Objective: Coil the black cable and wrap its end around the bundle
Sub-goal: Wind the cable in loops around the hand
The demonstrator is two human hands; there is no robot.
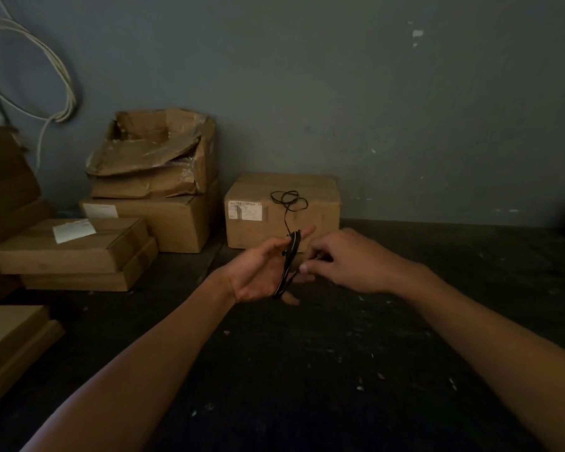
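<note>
Cable half-coiled across our open palm

Coils of the black cable (287, 265) lie across our left hand (258, 275), which we keep spread and flat so it serves as a former for the loops. Our right hand (343, 259) pinches the strand just beside the bundle, guiding it. Loose cable runs up in a tangle in front of the cardboard box (281, 210) at the far edge of the dark surface (307, 370). Dim light hides the right fingertips and the cable's end.
</note>
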